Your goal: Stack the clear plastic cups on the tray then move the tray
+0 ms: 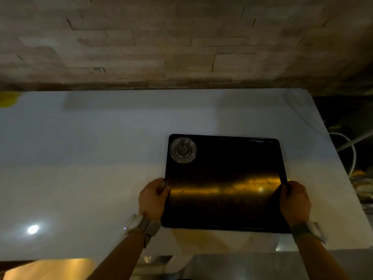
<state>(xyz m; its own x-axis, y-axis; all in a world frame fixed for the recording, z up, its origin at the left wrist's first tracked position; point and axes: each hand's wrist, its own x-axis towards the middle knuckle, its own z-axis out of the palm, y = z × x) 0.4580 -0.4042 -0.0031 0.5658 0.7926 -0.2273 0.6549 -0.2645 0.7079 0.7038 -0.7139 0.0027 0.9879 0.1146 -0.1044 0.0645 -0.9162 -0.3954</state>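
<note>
A black glossy tray (224, 158) lies on the right half of the white table (90, 158). Clear plastic cups (183, 150), seen from straight above as one round rim, stand in the tray's far left corner; how many are nested I cannot tell. My left hand (154, 197) grips the tray's left edge, thumb over the rim. My right hand (295, 200) grips the right edge the same way. Both wrists wear bands.
A brick wall (181, 47) rises behind the table. The table's right edge runs just beside the tray, with white cables (352, 150) in the dark gap beyond. A yellow object (8, 99) shows at the far left. A lamp reflection (33, 229) glares at near left.
</note>
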